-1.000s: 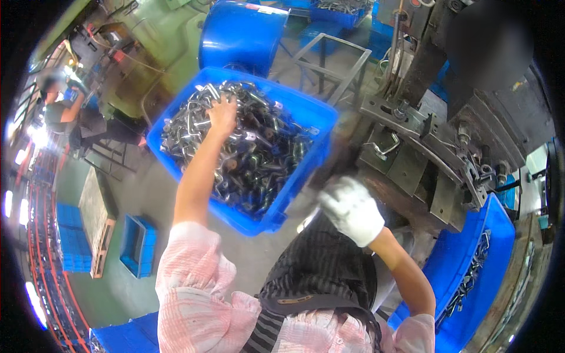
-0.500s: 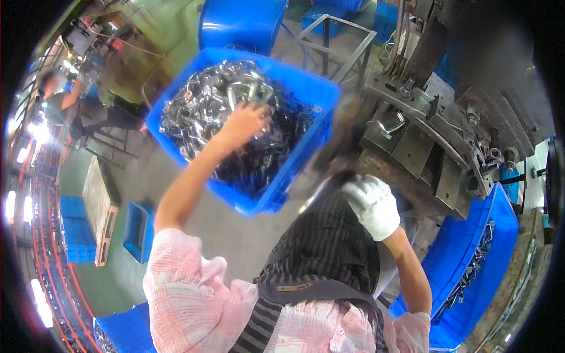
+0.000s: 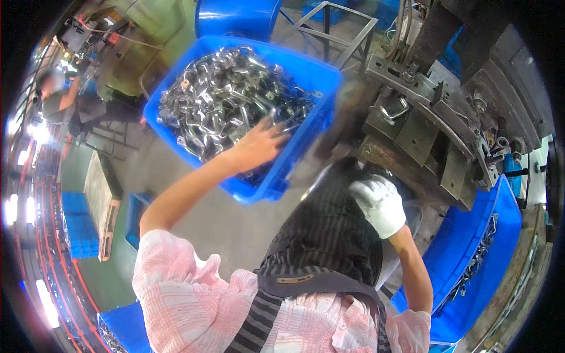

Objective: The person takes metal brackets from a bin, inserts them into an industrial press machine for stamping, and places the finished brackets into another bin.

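My bare left hand [image 3: 262, 144] reaches over the near right part of a blue bin [image 3: 158, 123] heaped with bent, shiny metal brackets [image 3: 206, 106]. Its fingers are apart and touch or hover just above the brackets; none shows in its grasp. My right hand [image 3: 379, 207], in a white glove, lies over the dark striped apron [image 3: 321, 235] at my thigh. The gloved fingers look loosely stretched, with nothing visible in them. Beyond that hand, one bent metal bracket [image 3: 395, 110] sits on the die of a heavy metal machine [image 3: 432, 126].
At the right, a long blue bin [image 3: 491, 259] holds more metal pieces. A steel frame [image 3: 347, 38] and a blue drum [image 3: 235, 17] stand behind the heaped bin. Left are a wooden pallet [image 3: 101, 206] and blue crates [image 3: 81, 226]. A person [image 3: 59, 100] sits at the far left.
My left hand has moved right and slightly nearer across the heap, toward the bin's right wall. My gloved right hand stays by my thigh, shifted slightly. The view has tilted a little.
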Action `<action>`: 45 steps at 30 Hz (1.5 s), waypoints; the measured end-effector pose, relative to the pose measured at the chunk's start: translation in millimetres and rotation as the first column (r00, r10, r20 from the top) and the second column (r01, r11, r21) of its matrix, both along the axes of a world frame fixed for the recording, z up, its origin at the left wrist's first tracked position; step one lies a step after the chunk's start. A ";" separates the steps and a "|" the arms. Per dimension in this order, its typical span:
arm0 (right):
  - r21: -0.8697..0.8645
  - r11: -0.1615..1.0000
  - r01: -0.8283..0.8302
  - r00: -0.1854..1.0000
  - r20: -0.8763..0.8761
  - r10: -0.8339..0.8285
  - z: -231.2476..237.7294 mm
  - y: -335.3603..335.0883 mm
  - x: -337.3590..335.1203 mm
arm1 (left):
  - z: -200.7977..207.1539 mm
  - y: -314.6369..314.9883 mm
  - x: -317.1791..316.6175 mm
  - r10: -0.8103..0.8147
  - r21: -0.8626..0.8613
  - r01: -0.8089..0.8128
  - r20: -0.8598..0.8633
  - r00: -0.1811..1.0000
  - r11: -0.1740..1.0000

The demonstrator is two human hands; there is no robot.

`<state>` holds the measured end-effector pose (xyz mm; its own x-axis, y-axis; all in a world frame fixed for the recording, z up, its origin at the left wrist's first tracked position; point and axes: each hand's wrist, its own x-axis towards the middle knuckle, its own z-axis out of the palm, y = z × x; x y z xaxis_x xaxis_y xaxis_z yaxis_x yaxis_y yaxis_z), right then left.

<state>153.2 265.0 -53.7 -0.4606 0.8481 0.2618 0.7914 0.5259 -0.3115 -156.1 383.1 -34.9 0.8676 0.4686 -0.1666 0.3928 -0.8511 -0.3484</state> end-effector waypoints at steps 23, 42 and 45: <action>-0.082 0.996 0.036 0.999 -0.017 -0.038 -15.8 -20.1 6.3 | -18.0 21.7 3.7 0.114 -0.211 -0.130 -0.085 0.990 0.969; -0.076 0.992 0.097 0.991 -0.079 -0.103 -23.6 -29.1 17.9 | 47.9 19.1 -21.4 0.998 -0.887 0.458 -0.048 0.034 -0.058; -0.070 0.988 0.137 0.988 -0.068 -0.142 -14.6 -27.6 21.5 | 67.8 -15.2 48.8 0.989 -0.871 0.469 -0.111 0.095 -0.143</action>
<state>174.7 237.3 -68.4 -0.3182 0.9190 0.2326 0.8295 0.3888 -0.4010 -107.3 367.9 32.9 0.4487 0.7861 -0.4251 -0.0563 0.4996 0.8644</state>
